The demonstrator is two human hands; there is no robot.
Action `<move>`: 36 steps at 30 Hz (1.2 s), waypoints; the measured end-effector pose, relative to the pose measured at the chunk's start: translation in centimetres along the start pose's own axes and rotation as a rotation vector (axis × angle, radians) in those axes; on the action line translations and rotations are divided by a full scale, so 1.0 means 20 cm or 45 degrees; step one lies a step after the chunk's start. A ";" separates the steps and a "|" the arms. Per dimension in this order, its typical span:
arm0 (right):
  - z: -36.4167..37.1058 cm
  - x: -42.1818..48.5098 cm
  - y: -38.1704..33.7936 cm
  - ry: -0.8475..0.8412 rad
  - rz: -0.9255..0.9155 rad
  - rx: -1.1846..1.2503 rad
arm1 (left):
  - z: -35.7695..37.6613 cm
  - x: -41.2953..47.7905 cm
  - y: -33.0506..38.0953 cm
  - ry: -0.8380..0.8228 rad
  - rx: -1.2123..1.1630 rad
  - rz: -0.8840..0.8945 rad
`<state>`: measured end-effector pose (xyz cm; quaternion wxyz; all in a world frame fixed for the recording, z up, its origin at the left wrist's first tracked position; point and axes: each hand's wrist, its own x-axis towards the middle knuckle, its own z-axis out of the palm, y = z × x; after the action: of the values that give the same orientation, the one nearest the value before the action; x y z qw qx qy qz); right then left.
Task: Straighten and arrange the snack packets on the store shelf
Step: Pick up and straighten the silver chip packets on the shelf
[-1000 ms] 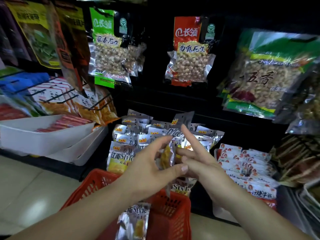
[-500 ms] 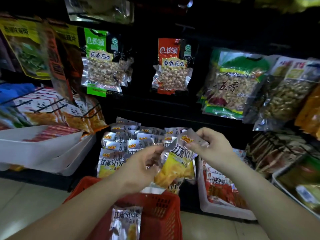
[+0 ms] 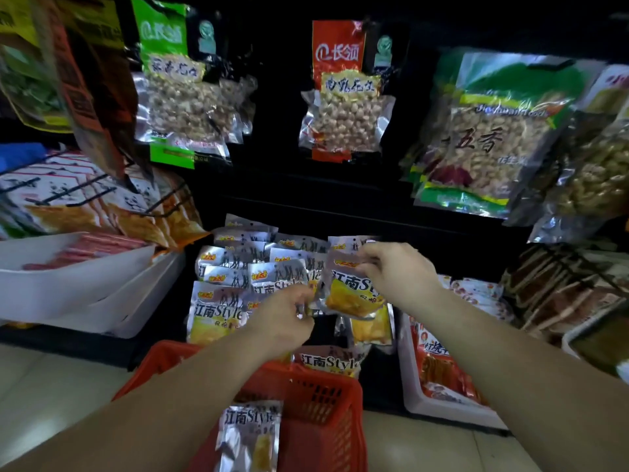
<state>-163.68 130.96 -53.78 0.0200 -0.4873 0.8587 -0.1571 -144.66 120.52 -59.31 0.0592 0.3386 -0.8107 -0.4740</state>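
Lower left of the frame: the white tray [image 3: 68, 287] with red wrapped items is placed as it was half a second ago. Right of it, at lower centre, the stacked snack packets [image 3: 218, 308], silver and yellow, stand in overlapping rows, unchanged. Below them, at bottom centre, is the red basket [image 3: 306, 396], with one loose packet [image 3: 250, 434] lying in it, as before.

At centre is my left hand [image 3: 282, 318], fingers curled, pinching the lower left corner of the held packet [image 3: 354, 291]. Half a second ago it pinched the same corner, so this grip has not changed.

The held packet is just right of centre, in front of the right-hand column of the stack. Earlier it hung tilted, its top leaning to the right. Now its printed front faces me more squarely and sits nearly level, directly above another packet of the same kind.

Right of the packet is my right hand [image 3: 398, 277], fingers curled over the upper right corner. I cannot tell where the thumb lies. A second ago the fingers of both hands were straight. Now both hands are clamped on the one packet and apart from each other, joined only by the foil.

Lower right: the white bin [image 3: 408, 386] of red packets stands just beside the stack
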 end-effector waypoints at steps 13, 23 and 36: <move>0.71 0.04 0.22 -0.674 0.175 0.450 | 0.28 0.28 -0.30 -0.001 -0.161 -0.120; 0.64 0.04 0.36 -0.386 0.414 0.634 | 0.24 0.33 -0.32 0.075 -0.005 0.005; 0.84 0.25 0.62 -0.215 0.806 0.806 | 0.29 0.54 -0.34 0.129 -0.203 0.070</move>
<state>-173.50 128.39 -72.72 0.2851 -0.1819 0.8704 -0.3578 -152.07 116.06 -70.44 0.1399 0.3341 -0.7752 -0.5175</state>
